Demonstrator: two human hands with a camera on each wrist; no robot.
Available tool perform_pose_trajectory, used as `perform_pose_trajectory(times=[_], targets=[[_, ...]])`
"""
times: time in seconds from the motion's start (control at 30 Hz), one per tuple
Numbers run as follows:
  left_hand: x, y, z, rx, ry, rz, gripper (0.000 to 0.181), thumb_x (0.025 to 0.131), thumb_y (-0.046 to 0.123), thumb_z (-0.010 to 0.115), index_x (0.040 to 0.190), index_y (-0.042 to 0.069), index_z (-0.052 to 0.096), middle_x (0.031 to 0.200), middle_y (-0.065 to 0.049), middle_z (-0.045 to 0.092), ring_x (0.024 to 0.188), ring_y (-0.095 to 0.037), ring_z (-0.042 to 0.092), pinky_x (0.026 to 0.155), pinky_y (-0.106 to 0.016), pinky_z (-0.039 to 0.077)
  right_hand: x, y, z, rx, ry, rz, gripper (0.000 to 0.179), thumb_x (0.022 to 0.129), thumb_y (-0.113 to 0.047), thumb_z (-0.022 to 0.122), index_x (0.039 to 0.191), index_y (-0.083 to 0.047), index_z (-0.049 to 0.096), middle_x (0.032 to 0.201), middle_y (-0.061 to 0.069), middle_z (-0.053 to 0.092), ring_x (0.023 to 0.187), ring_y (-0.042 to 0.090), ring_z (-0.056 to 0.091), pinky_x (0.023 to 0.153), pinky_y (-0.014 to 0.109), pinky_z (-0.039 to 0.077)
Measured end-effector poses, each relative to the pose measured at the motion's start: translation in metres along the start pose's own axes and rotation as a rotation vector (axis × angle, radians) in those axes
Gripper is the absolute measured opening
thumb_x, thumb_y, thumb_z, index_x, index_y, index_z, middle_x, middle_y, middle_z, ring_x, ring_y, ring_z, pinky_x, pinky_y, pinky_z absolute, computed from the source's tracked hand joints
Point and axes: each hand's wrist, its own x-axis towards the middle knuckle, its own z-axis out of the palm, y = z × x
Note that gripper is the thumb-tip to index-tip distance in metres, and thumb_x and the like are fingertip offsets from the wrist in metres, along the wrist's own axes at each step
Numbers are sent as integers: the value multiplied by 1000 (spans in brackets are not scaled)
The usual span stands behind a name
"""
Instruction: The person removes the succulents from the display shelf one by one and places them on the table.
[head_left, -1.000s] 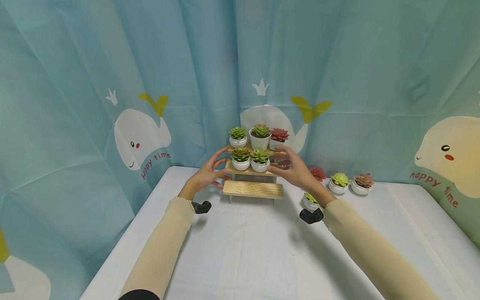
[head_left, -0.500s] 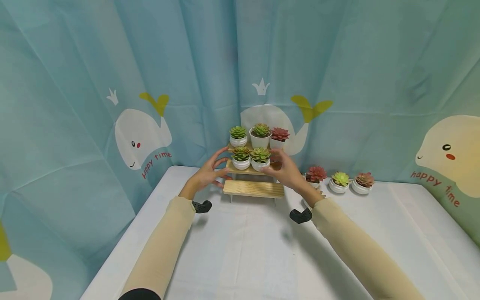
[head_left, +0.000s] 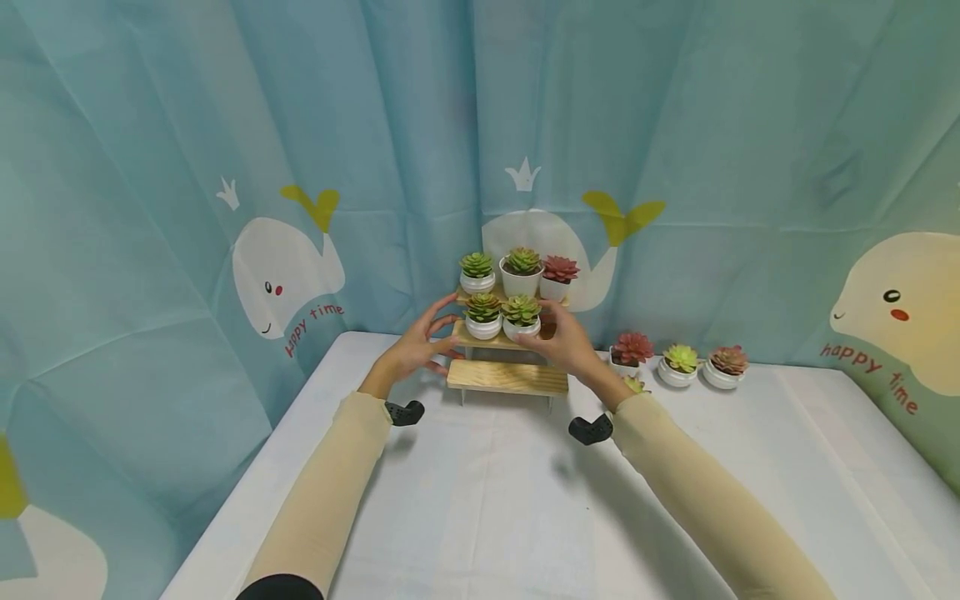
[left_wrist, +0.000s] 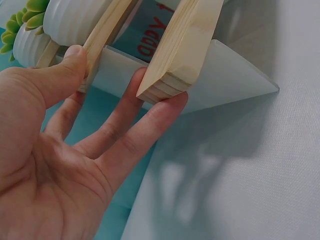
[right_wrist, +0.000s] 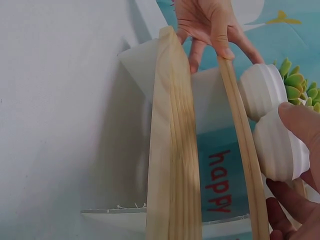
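A three-step wooden plant stand stands against the curtain. My left hand holds its left end; in the left wrist view the thumb presses the middle shelf while fingertips touch the bottom shelf. My right hand grips the right-hand green succulent on the middle shelf, thumb in front of its white ribbed pot and fingers at its far side. Close on its left is another green succulent in a white pot. Part of my right hand lies outside the right wrist view.
On the top shelf sit two green succulents, one in a taller pot, and a red succulent. Several more potted succulents, including a yellow-green one, stand on the white-covered table at right, one partly hidden by my right arm. A whale-printed curtain hangs behind.
My right hand has moved left from the stand's right end onto the right-hand succulent's pot, uncovering more of the red succulent on the table. My left hand stays in place.
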Motion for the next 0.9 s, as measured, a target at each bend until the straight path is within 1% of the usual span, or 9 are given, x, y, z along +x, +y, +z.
perform_pose_trajectory(times=[0.33, 0.67, 0.9], targets=[[1, 0, 0, 3, -5, 1, 77, 105, 16, 62, 161, 47, 20, 169, -8, 22, 113, -45, 65, 71, -53, 61, 1, 0, 1, 12, 8, 8, 71, 92, -28, 81, 150, -5, 47, 130, 20, 64, 116, 33, 63, 99, 49, 51], [-1, 2, 0, -12, -1, -16, 77, 105, 16, 61, 161, 49, 20, 168, -5, 23, 113, -44, 66, 71, -53, 61, 2, 2, 2, 6, 14, 8, 69, 92, -29, 80, 149, -5, 49, 130, 18, 63, 116, 33, 62, 99, 48, 51], [-2, 3, 2, 3, 4, -13, 77, 105, 16, 61, 161, 48, 20, 170, -8, 20, 118, -47, 63, 71, -52, 61, 1, 2, 3, -3, 14, 9, 69, 93, -29, 79, 149, -4, 48, 130, 18, 62, 115, 32, 62, 98, 48, 52]])
